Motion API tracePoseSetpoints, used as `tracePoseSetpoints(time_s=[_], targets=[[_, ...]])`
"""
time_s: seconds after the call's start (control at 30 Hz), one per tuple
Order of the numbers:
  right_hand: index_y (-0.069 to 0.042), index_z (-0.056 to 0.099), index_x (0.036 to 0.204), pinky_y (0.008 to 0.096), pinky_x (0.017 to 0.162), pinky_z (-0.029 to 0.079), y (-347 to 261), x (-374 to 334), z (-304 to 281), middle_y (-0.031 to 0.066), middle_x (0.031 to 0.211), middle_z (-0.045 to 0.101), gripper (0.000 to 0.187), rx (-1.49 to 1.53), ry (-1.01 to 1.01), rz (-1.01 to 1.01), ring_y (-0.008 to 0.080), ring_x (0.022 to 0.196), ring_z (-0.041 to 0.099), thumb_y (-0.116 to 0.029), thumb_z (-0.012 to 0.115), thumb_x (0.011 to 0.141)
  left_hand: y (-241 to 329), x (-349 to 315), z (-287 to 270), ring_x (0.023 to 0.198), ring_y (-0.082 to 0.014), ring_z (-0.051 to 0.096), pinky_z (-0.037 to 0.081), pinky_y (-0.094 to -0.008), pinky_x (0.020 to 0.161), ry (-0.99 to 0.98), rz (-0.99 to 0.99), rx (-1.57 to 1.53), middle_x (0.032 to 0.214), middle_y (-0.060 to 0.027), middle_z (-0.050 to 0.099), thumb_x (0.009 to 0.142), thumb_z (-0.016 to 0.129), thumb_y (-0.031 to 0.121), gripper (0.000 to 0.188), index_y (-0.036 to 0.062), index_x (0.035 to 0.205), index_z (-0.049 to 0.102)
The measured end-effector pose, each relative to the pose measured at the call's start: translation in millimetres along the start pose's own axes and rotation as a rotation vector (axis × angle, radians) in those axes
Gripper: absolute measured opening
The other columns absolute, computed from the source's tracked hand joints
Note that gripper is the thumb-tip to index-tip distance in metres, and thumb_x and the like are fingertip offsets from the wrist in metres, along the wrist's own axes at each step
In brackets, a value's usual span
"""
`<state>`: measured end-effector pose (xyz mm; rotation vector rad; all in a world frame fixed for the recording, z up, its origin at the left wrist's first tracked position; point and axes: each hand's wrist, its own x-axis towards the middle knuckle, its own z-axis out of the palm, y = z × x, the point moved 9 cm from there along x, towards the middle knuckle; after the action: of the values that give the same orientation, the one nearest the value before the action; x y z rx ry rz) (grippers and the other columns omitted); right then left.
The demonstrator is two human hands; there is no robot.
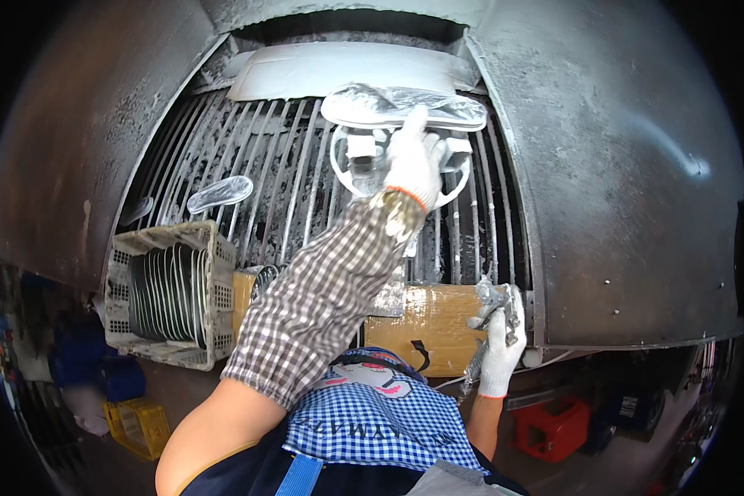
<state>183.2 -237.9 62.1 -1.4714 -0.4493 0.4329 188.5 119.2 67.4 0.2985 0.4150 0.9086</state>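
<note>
My left hand (413,161), in a white knit glove, reaches over the grate to a long silver-and-white shoe sole (372,106). A finger lies over the sole's near edge and the hand seems closed on it; the underside of the grip is hidden. Below the sole is a round white ring stand (336,157) with pale blocks, partly covered by my left hand. Down by the right end of a taped cardboard piece (438,318), my gloved right hand (502,343) is wrapped round a grey, paint-crusted spray gun (494,302).
Metal bars (293,174) run across the booth between dark side walls (620,190). A smaller silver sole (221,194) lies on them at left. A plastic crate (215,289) holds a row of dark, white-edged soles. A yellow crate (136,427) and red container (551,428) stand lower down.
</note>
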Motion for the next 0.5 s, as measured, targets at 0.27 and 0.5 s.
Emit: tracePoseSetpoints(time_s=[0.27,0.5], targets=[[0.007,0.044,0.158,0.0348,0.102,0.049,12,-7,-9,0.013,0.138,0.061,0.052,-0.185,-0.037,0.009,0.0197,0.117,0.06,-0.013,0.053,0.111,12,-22,17,0.07,-0.0227,0.062,0.056,-0.039,0.061,0.213,-0.149,0.061,0.077,-0.0081,0.059,0.101,0.07,0.028,0.03,0.0049,0.117,0.061],[0.005,0.046,0.158,0.0336,0.097,0.054,18,-8,2,0.0138,0.136,0.066,0.05,-0.244,-0.064,-0.019,0.0188,0.114,0.065,-0.013,0.052,0.112,189,-73,16,0.099,-0.0247,0.075,0.063,-0.0366,0.086,-0.185,0.686,1.366,0.108,-0.0185,0.076,0.094,0.075,0.004,0.03,-0.0011,0.122,0.068]])
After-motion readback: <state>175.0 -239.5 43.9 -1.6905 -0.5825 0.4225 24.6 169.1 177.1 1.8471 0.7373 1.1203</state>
